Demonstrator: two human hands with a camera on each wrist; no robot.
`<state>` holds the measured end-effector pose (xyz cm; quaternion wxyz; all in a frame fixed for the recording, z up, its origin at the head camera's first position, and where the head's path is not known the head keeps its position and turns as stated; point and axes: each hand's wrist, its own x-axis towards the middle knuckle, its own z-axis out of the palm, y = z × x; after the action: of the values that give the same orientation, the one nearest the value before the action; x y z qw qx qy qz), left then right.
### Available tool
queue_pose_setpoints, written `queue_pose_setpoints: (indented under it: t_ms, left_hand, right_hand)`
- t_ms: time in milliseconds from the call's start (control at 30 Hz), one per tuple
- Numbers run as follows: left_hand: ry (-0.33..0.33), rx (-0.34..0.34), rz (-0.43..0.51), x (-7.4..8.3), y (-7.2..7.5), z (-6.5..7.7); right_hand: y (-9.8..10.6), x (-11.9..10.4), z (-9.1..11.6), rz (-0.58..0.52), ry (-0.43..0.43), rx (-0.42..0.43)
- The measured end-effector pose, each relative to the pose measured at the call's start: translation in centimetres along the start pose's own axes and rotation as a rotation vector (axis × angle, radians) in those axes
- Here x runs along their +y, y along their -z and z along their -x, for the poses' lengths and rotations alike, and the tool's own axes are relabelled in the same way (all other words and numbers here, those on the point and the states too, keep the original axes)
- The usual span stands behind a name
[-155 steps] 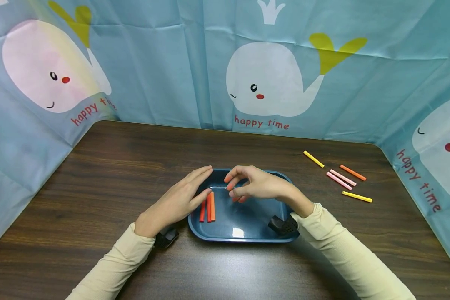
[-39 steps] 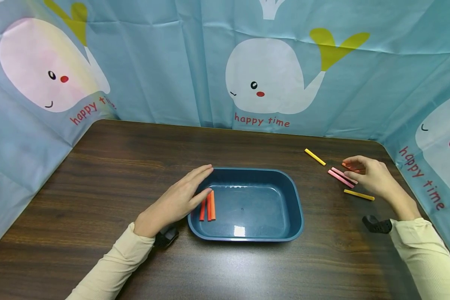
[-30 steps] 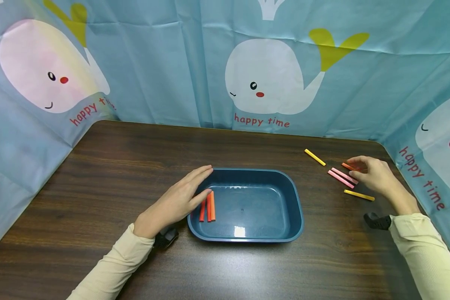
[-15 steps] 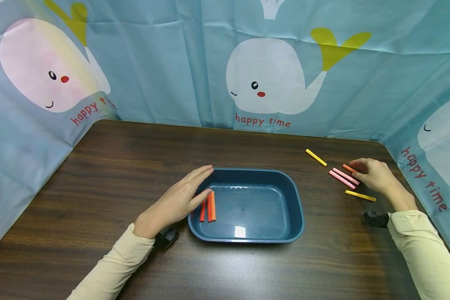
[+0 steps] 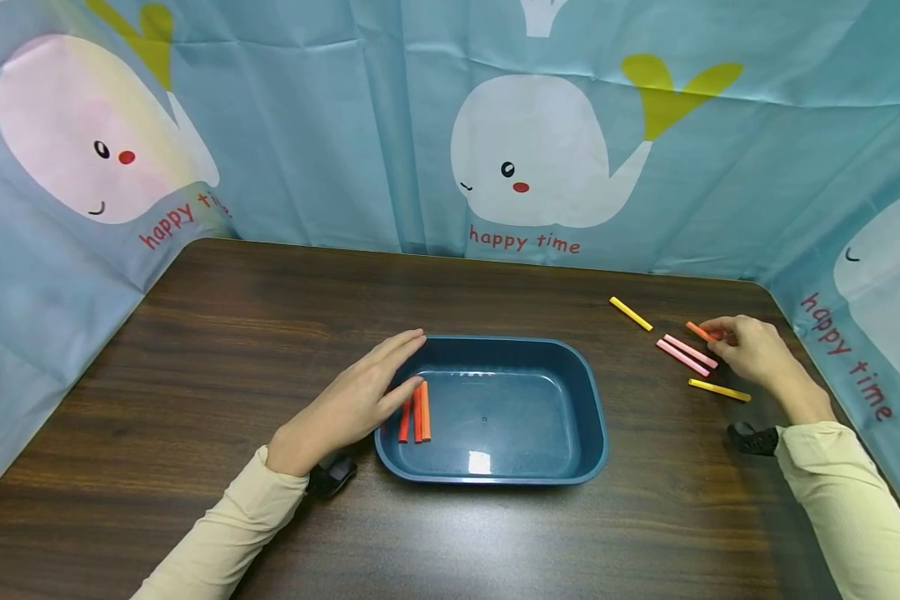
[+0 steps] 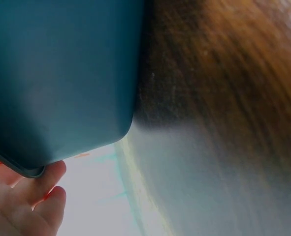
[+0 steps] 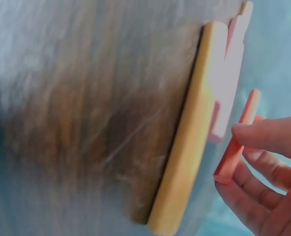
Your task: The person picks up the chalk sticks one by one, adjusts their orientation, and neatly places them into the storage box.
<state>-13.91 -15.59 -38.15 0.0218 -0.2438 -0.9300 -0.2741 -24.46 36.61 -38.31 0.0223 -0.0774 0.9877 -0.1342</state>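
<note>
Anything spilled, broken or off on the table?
Nothing stands out. Blue tray sits upright; yellow sticks and pink sticks lie loose on the table, none visibly broken. Right hand pinches an orange stick.

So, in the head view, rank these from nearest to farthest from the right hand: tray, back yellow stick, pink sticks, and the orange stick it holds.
From the right hand:
1. Orange stick, pinched in its grip.
2. Pink sticks, just to its left.
3. Back yellow stick, farther left, toward the back.
4. Tray, farthest left.
</note>
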Motion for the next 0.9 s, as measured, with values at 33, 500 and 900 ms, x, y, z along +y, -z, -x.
queue_pose_setpoints:
  t_ms: [33,500,900]
  left_hand:
    - [0.001,0.000,0.000,0.0,0.0,0.0]
    - [-0.004,0.005,0.001,0.0,0.0,0.0]
    - [-0.002,0.006,-0.001,-0.1,0.0,0.0]
  right_hand:
    - [0.1,-0.2,0.0,-0.007,0.006,0.004]
    - [0.6,-1.8,0.9,-0.084,-0.015,0.020]
    - [1.2,-4.2,1.4,-0.198,0.017,0.045]
